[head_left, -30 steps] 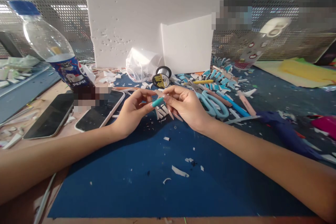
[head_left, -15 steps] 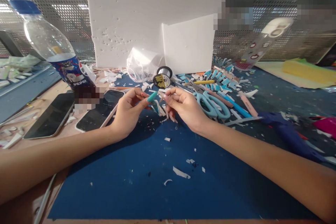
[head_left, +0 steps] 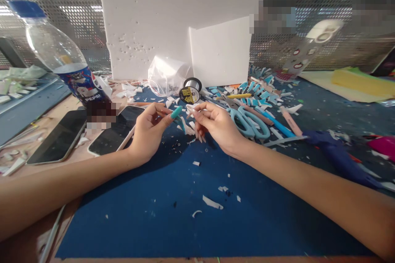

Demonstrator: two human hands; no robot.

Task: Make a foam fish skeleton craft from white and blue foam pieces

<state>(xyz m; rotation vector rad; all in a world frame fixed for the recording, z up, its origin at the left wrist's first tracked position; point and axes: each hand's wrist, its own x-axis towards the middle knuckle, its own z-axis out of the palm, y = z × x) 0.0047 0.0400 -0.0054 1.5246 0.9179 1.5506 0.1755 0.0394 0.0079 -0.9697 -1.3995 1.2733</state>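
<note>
My left hand (head_left: 149,133) is raised over the blue mat (head_left: 148,218), its thumb and index finger closed in a pinch. A long teal tip (head_left: 176,111), apparently a thumbnail, points right. Just below it shows a bluish-white sliver (head_left: 180,123); whether the fingers hold it is unclear. My right hand (head_left: 217,125) faces it across a small gap, thumb and index pinched and long pale nails pointing down. Anything between those fingertips is too small to make out. Behind the hands stands a spool of clear line (head_left: 191,90) with a black and yellow label.
Light-blue-handled scissors (head_left: 247,122), a blue pen-like tool (head_left: 276,122) and a dark blue glue gun (head_left: 342,154) lie right. Two phones (head_left: 57,135) and a Pepsi bottle (head_left: 74,65) are left. White foam boards (head_left: 185,0) rise behind. White scraps (head_left: 212,202) litter the mat.
My left hand has drawn slightly left, and the gap between the two hands' fingertips has widened. My right hand has hardly moved.
</note>
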